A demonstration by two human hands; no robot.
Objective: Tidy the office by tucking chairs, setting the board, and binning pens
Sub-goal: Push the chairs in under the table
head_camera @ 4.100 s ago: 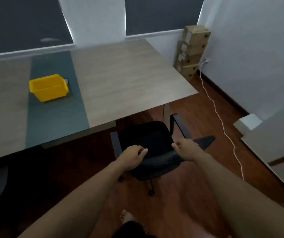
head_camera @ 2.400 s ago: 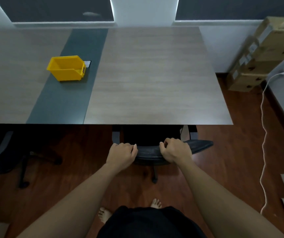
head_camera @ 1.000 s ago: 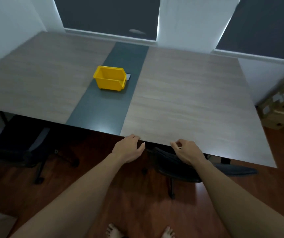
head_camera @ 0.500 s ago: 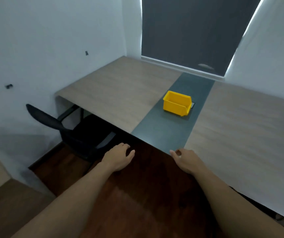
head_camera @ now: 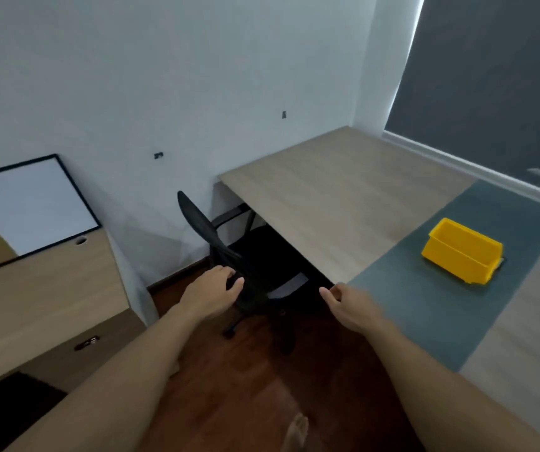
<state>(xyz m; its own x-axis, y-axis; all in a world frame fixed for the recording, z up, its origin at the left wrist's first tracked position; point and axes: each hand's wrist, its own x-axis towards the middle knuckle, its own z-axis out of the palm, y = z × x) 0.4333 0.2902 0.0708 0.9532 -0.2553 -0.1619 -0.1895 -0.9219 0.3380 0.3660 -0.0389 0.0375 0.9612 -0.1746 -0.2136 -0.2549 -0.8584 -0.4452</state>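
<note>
chair-tucking step: my left hand (head_camera: 211, 293) and right hand (head_camera: 348, 305), both loose and empty, reach toward the black chair (head_camera: 229, 256) (half under the desk's (head_camera: 327, 197) near edge); next, grip its backrest.

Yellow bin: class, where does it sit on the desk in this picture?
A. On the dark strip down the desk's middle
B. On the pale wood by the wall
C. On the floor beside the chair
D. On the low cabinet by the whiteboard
A: the bin stands on the dark strip, not on the wood of the desk.
</note>
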